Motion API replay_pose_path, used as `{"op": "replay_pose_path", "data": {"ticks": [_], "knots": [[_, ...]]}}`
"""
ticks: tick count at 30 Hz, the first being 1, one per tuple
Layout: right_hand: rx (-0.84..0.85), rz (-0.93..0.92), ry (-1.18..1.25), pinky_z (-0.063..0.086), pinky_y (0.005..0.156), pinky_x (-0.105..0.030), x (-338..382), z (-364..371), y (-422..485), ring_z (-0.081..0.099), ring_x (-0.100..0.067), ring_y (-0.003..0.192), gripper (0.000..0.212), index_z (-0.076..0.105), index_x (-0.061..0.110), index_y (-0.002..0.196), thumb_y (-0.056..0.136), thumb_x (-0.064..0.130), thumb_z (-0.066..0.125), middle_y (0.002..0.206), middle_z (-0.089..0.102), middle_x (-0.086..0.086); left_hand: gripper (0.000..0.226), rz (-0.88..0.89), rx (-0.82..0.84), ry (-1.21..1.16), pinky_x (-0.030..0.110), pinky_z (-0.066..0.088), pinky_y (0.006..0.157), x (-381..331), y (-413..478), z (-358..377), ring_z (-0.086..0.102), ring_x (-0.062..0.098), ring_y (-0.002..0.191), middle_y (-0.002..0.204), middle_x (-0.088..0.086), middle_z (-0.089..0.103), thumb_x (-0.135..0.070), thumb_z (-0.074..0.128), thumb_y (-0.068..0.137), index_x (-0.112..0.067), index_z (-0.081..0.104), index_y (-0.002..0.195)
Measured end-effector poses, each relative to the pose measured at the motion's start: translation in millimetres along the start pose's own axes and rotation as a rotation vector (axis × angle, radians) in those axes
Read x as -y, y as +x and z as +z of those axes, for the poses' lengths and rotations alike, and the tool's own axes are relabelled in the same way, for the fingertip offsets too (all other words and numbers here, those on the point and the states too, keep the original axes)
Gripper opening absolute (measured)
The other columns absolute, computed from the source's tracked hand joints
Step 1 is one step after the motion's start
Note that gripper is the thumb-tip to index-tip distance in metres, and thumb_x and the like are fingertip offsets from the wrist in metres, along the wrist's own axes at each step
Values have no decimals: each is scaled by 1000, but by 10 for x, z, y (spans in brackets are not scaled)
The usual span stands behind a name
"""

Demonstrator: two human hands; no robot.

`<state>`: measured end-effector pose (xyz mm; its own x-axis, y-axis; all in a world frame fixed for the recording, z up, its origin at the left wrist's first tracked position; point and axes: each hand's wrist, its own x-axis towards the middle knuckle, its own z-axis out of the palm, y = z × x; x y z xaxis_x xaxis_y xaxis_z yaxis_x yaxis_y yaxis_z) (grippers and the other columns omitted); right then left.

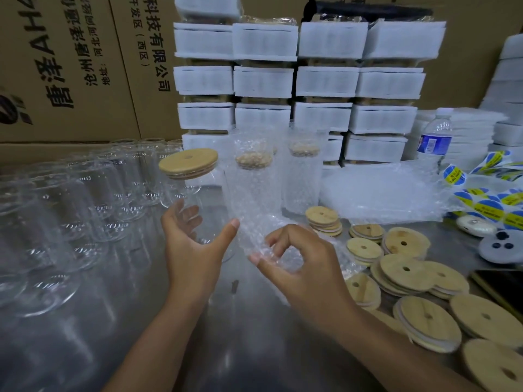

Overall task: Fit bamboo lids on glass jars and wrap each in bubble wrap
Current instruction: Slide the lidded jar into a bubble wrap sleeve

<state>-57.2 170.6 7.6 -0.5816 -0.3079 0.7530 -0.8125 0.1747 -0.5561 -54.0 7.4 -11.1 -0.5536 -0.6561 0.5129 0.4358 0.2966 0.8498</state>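
With your left hand (195,250) curled round the tilted jar (203,193) (lid (188,162) already on) and your right hand (300,258) pinching the wrap (254,216) just beside it, lay that edge flat on the glass, pin it with your left thumb, then roll snugly.

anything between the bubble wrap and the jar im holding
Nothing visible. The jar, lid on, is in the left hand. The wrap, pinched by the right hand, hangs right beside it, with only the left thumb at the gap.
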Motion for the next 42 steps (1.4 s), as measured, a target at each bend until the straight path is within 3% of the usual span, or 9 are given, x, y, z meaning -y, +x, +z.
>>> {"op": "replay_pose_path", "data": {"ticks": [9,13,19,23,27,31,33,37,42], "knots": [[101,41,-140,19,103,-11,-139,86,-102,57,-8,81,36,39,25,63,78,32,70,74,61,7,74,11,-48,28,25,43,96,-27,32,-44,53,-7,104,110,-20,52,-22,84,68,-31,36,124],[136,123,-91,39,89,-26,-74,92,-101,55,-7,75,37,38,27,60,82,40,65,67,56,11,75,12,-66,27,33,45,100,-63,16,-62,55,-3,105,111,-19,53,-29,84,66,-33,36,124],[86,419,283,39,63,-27,51,83,-32,42,-11,60,38,43,11,58,91,21,61,59,43,-1,74,16,-82,8,32,46,97,-82,24,-78,55,-1,108,113,-18,53,-28,84,67,-32,38,125],[71,739,906,51,74,-36,157,-55,124,60,-25,76,28,64,-2,88,80,24,62,81,61,-19,76,17,-105,-10,22,45,89,-96,48,-97,55,-3,105,113,-18,54,-33,86,61,-35,39,120],[-60,803,1272,57,79,-33,100,-281,282,68,-24,93,40,69,1,108,86,30,52,99,70,-11,74,-2,-128,-30,24,47,89,-88,75,-92,55,-2,106,116,-13,54,-27,86,66,-32,38,122],[-343,900,953,55,76,-35,-168,-285,277,66,-25,85,29,60,-3,117,96,14,49,98,67,-14,70,-4,-143,-32,24,47,91,-84,78,-89,55,0,106,116,-11,53,-21,83,70,-30,37,122],[-254,907,568,53,68,-33,-227,-240,233,62,-21,69,9,60,4,91,91,7,52,75,63,-10,69,-6,-143,-24,23,46,90,-91,82,-102,56,2,107,115,-11,53,-22,83,70,-30,37,122],[-76,818,207,37,41,-15,-281,-174,136,44,-2,37,25,40,15,76,83,0,58,62,45,-5,69,-7,-119,-18,22,46,89,-132,85,-114,57,7,108,118,-6,53,-22,82,70,-29,37,122],[240,733,-88,36,46,-13,-332,-192,80,45,-8,54,33,38,22,82,78,6,66,68,49,3,78,-17,-50,-47,27,48,92,-248,73,-183,58,9,113,125,-5,56,-37,82,62,-29,39,127]]}}
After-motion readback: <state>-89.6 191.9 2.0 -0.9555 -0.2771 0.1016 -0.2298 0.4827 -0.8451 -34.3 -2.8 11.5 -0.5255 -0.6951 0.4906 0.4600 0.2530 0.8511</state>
